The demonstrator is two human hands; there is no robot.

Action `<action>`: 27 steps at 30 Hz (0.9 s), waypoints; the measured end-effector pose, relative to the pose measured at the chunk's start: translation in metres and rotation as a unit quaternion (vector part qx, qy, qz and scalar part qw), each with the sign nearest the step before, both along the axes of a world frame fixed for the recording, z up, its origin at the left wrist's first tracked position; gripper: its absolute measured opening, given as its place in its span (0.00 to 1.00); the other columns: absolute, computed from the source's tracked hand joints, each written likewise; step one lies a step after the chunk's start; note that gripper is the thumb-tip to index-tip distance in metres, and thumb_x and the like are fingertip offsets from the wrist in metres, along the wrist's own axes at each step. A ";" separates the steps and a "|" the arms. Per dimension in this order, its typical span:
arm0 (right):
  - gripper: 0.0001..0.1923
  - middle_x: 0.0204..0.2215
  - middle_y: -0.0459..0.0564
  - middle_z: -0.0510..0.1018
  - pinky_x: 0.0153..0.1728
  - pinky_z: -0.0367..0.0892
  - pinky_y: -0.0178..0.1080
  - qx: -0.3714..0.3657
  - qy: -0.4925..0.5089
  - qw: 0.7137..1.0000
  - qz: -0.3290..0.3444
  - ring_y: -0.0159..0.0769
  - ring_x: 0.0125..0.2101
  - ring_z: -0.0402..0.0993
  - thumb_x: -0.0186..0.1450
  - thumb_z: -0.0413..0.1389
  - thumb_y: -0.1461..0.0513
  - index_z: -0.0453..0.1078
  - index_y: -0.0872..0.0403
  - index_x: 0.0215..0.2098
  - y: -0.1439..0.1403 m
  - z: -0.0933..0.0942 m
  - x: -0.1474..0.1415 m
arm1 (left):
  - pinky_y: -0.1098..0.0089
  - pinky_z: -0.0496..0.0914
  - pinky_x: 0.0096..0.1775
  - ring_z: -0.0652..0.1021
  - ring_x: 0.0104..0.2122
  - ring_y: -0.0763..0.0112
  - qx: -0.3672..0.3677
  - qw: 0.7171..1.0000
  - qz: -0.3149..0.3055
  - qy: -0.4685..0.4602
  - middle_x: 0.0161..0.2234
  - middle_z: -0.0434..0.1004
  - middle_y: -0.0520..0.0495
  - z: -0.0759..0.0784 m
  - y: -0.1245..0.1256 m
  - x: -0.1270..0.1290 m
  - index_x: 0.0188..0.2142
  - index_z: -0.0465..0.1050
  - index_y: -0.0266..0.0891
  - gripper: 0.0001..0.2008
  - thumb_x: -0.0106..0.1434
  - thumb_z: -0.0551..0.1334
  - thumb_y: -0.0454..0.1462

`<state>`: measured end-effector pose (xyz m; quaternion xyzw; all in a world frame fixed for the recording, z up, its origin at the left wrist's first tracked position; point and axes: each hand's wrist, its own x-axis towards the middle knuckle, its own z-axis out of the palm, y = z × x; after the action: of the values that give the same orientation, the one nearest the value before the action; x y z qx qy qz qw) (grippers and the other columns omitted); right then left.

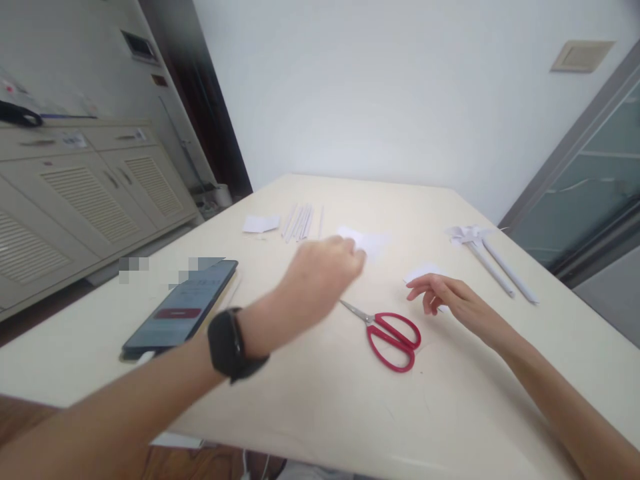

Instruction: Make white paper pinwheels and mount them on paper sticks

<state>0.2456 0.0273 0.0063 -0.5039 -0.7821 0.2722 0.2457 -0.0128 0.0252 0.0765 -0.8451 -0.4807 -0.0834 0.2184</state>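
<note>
A wide cream rectangular table (310,413) fills the scene. On its near left lies a dark smartphone (183,310) with a lit screen. The left hand (320,277), a black watch on its wrist, reaches far across, fingers pinched on a folded white paper piece (367,241). The right hand (453,300) rests open, fingertips on a small white paper scrap (423,272). Between the hands lie red-handled scissors (393,333). Far right sit white paper pinwheels (487,257); far left, thin white straws (299,221).
</note>
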 end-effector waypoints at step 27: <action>0.18 0.21 0.49 0.73 0.23 0.66 0.39 -0.120 0.004 0.979 -0.166 0.40 0.23 0.69 0.58 0.50 0.46 0.67 0.51 0.26 0.009 -0.046 -0.007 | 0.33 0.59 0.47 0.54 0.60 0.37 0.057 0.967 0.174 -0.178 0.65 0.46 0.48 -0.092 -0.008 -0.100 0.64 0.39 0.60 0.37 0.59 0.55 0.39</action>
<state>0.2383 0.0366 -0.0395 -0.6513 -0.6486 0.3211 0.2281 -0.1123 0.0175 -0.0156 -0.7058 -0.6463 -0.2206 0.1884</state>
